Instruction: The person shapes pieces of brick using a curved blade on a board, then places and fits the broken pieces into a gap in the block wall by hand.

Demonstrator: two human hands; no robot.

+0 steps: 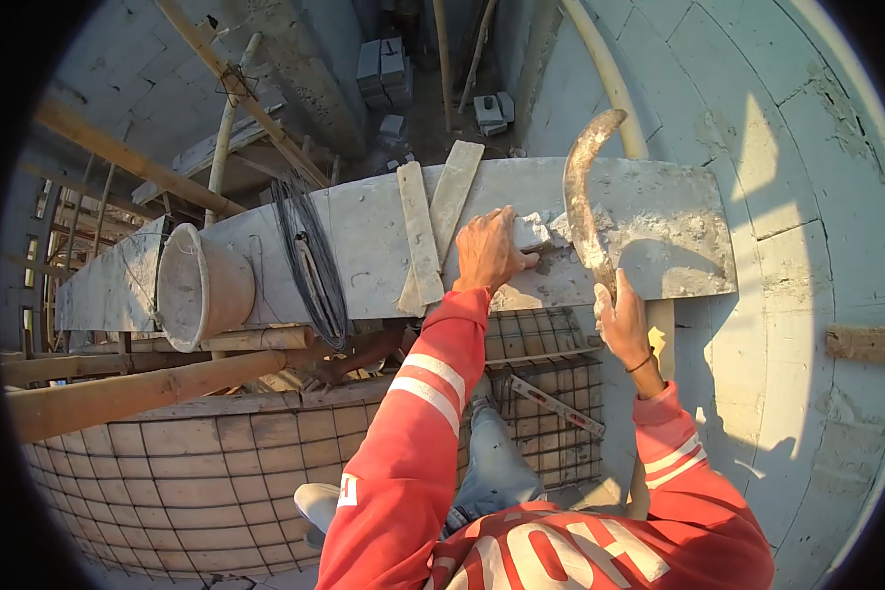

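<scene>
Across a long grey board (364,216), my left hand (492,251) reaches to a broken pale chunk (533,232), its fingers bent against the chunk's left side. My right hand (621,320) is closed around the lower end of a curved, mortar-crusted tool (582,182), whose curved part rises over the board. White crumbs and dust (659,231) lie around and to the right of the tool. Two flat wooden strips (420,231) rest on the board left of my left hand.
A bucket (206,285) and a coil of wire (310,261) are on the board's left part. Bamboo poles (147,388) cross the left side. Below are a rebar grid (197,472) and a spirit level (558,406). A block wall (787,295) stands right. Another person's hand (320,377) shows below the board.
</scene>
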